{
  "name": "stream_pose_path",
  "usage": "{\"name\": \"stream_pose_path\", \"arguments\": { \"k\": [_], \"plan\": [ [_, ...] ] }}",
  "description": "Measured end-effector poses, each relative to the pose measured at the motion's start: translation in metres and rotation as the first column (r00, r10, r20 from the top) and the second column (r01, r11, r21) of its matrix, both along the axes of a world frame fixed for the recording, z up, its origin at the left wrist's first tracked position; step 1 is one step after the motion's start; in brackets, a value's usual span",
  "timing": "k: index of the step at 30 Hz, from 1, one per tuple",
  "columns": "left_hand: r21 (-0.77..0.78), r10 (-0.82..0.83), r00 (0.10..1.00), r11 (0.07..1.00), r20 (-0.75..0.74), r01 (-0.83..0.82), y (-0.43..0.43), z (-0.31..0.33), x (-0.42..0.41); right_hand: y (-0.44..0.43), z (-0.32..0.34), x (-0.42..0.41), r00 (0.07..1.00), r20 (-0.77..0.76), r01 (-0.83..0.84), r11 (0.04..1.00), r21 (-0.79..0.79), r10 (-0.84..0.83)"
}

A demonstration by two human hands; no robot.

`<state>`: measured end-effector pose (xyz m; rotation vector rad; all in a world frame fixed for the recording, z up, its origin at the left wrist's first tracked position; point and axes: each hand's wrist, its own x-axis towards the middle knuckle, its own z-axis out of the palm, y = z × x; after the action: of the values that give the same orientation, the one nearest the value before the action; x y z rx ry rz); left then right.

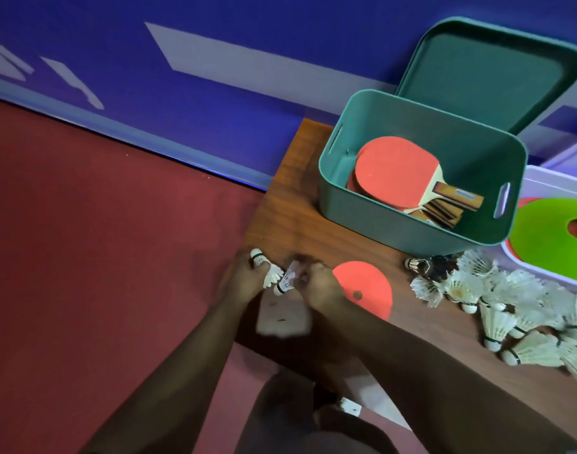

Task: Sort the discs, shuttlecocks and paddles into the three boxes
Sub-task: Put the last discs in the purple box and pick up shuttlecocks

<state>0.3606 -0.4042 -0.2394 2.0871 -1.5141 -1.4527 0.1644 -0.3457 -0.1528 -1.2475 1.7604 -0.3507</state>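
My left hand grips a white shuttlecock at the wooden table's left edge. Right beside it, my right hand pinches a second white shuttlecock, blurred by motion. An orange disc lies flat on the table just right of my right hand. A heap of white shuttlecocks, with a dark one among them, covers the table's right side. Several red paddles lie in the green box. A green disc over an orange one sits in the white box at the right edge.
The green box's lid leans against the blue wall behind it. The wooden table ends at my left hand, with red floor beyond. A pale blurred patch lies on the table under my wrists.
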Motion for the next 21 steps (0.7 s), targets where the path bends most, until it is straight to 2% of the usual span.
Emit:
{"name": "stream_pose_path", "arguments": {
  "k": [2, 4, 6, 12, 14, 17, 21],
  "plan": [
    [0.051, 0.153, 0.977, 0.988, -0.146, -0.147, 0.008, 0.015, 0.002, 0.002, 0.007, -0.012, 0.998, 0.04, 0.048, 0.998, -0.049, -0.046],
    [0.15, 0.346, 0.885, 0.938, -0.313, -0.314, 0.017, 0.059, -0.01, 0.002, 0.018, -0.027, 0.991, 0.095, 0.109, 0.984, -0.142, -0.096],
    [0.238, 0.458, 0.782, 0.889, -0.422, -0.392, 0.023, 0.093, -0.025, 0.001, 0.026, -0.039, 0.978, 0.154, 0.174, 0.959, -0.225, -0.141],
    [0.392, 0.54, 0.597, 0.842, -0.593, -0.371, 0.031, 0.117, -0.053, 0.003, 0.048, -0.043, 0.961, 0.23, 0.226, 0.915, -0.335, -0.154],
    [0.387, 0.516, 0.584, 0.856, -0.626, -0.342, 0.036, 0.121, -0.06, 0.01, 0.053, -0.053, 0.952, 0.237, 0.268, 0.904, -0.334, -0.195],
    [0.365, 0.495, 0.575, 0.869, -0.652, -0.334, 0.046, 0.119, -0.071, 0.029, 0.055, -0.074, 0.979, 0.107, 0.2, 0.921, -0.335, -0.174],
    [0.322, 0.388, 0.611, 0.921, -0.69, -0.22, 0.061, 0.124, -0.102, 0.058, 0.058, -0.085, 0.975, 0.145, 0.204, 0.936, -0.286, -0.168]
  ]
}}
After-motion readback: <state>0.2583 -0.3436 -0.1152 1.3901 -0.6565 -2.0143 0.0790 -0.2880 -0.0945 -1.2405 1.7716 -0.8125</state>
